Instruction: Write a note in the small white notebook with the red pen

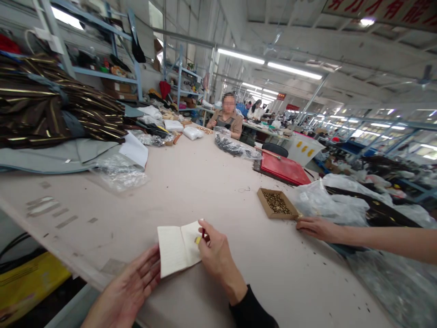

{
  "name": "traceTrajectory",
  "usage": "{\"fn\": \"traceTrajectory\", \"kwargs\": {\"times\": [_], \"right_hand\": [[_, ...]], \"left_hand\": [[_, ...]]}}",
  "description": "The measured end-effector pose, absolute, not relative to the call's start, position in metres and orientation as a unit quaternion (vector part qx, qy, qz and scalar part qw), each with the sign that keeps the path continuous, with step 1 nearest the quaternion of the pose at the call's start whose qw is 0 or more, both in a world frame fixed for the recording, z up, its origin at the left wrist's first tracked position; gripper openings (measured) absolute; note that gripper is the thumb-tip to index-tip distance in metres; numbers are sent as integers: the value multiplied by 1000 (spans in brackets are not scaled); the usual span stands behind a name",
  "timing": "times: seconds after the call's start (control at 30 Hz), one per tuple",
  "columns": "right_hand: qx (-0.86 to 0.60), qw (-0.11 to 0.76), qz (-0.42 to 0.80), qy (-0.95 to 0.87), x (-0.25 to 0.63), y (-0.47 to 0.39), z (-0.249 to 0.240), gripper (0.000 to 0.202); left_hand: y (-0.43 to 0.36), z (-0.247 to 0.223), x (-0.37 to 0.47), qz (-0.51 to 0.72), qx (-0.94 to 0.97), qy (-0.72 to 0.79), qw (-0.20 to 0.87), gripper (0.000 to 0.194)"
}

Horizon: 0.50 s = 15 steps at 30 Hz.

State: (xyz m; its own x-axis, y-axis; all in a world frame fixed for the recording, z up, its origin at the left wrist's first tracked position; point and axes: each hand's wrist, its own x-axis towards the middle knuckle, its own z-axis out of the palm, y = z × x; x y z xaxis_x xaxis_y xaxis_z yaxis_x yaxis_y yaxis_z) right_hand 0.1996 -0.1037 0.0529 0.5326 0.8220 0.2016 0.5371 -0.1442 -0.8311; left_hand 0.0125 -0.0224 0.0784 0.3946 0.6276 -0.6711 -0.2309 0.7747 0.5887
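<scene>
A small open notebook [172,253] with cream pages lies near the front of the table. My left hand [134,280] is beside it, palm turned up, fingers stretched out and touching its left edge. Over the right page, my right hand [216,253] is closed around a thin dark-red pen [203,233]. Something small and yellow [197,240] shows by those fingers; I cannot make out whether it belongs to the pen.
Another person's hand [316,228] reaches in from the right beside a cardboard box [273,203] of small brass-coloured pieces. Plastic bags [334,205] and a red board [285,168] lie on the right. Striped dark fabric [51,105] is piled left. A person [229,116] sits at the far end.
</scene>
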Motion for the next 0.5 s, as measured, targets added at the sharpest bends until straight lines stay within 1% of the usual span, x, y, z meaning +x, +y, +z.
{"fn": "traceTrajectory", "kwargs": {"times": [0.07, 0.17, 0.27, 0.37, 0.43, 0.5], "right_hand": [[-737, 455, 188, -463, 194, -102, 56, 52], [-742, 425, 180, -487, 188, -102, 54, 46], [-730, 448, 176, -485, 188, -104, 50, 43], [-695, 473, 226, -493, 194, -110, 53, 51], [-661, 468, 280, -516, 199, -114, 60, 60], [-639, 448, 314, -541, 201, -119, 67, 64]], "left_hand": [[-25, 83, 18, 256, 217, 468, 818, 40], [-31, 89, 24, 238, 254, 433, 831, 43], [-36, 93, 26, 216, 288, 392, 846, 47], [-38, 91, 19, 210, 318, 378, 844, 61], [-36, 82, 9, 216, 337, 389, 830, 69], [-32, 71, -1, 226, 348, 400, 817, 69]]}}
